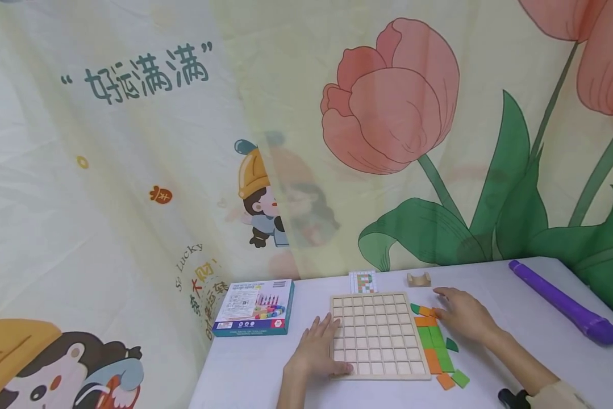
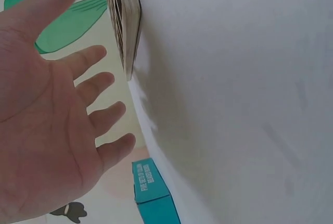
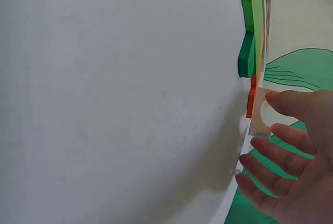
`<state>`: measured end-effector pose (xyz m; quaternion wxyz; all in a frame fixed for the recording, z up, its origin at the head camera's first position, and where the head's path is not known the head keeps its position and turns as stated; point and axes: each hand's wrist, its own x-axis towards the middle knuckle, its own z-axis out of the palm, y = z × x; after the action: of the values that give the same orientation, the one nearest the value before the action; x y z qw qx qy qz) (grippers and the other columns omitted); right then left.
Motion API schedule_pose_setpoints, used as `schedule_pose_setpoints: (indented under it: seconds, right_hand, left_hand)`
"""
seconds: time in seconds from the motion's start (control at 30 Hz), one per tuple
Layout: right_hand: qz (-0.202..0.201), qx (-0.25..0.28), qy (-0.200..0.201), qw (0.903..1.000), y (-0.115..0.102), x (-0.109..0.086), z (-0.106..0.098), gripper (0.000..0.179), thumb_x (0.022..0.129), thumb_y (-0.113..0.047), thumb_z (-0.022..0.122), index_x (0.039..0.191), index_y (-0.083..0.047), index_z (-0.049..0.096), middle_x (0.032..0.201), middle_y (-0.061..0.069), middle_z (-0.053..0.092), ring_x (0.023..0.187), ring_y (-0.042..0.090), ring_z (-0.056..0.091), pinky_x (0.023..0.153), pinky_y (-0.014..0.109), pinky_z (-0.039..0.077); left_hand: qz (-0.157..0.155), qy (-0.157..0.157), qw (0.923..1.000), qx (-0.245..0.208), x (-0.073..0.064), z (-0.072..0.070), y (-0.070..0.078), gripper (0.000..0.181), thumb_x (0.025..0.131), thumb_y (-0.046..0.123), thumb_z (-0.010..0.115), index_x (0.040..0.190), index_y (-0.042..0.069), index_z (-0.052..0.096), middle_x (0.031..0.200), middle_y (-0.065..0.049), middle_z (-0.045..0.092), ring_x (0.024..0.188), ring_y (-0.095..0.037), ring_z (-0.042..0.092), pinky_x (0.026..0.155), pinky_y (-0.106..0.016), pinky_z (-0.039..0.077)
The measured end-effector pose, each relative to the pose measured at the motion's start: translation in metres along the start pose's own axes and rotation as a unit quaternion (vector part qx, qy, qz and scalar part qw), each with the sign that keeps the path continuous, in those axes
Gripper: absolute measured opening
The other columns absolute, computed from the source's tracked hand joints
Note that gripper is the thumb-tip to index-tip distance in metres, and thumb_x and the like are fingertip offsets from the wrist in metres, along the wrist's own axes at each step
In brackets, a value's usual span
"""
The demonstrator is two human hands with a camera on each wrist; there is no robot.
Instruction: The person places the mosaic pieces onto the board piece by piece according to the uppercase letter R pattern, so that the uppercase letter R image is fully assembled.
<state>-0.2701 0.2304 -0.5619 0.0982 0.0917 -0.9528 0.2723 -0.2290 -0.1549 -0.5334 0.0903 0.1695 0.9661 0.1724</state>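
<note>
A wooden grid board (image 1: 378,335) with square cells lies on the table. At its left edge rests my left hand (image 1: 313,349), fingers spread and thumb over the lower left corner; in the left wrist view the palm and straight fingers hold nothing. Along the board's right side lie flat green pieces (image 1: 431,338) and orange pieces (image 1: 432,361), with a dark green piece (image 1: 451,345) slightly apart. My right hand (image 1: 465,315) hovers beside the upper pieces, its fingers loosely extended. Whether its thumb touches an orange piece I cannot tell.
Behind the board stand a patterned card (image 1: 363,282) and a small wooden holder (image 1: 418,279). A boxed set (image 1: 255,307) lies to the left. On the right is a long purple object (image 1: 564,301). A black object (image 1: 513,397) shows by the right sleeve. Printed curtains hang behind.
</note>
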Motion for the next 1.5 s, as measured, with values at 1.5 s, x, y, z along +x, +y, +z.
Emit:
schedule_pose_setpoints:
  seconds: [1.5]
  right_hand:
    - [0.035,0.069,-0.018,0.9968,0.001,0.015,-0.008,0.033,0.078,0.006,0.079,0.11,0.003,0.073,0.079,-0.001,0.066,0.072,0.019,0.061,0.062,0.032,0.053]
  left_hand:
    - [-0.022,-0.003,0.9996,0.016,-0.007,0.006,0.016,0.107,0.066,0.052,0.095,0.156,0.014,0.049,0.166,-0.019,0.035,0.153,-0.039,0.033,0.123,-0.061,0.03]
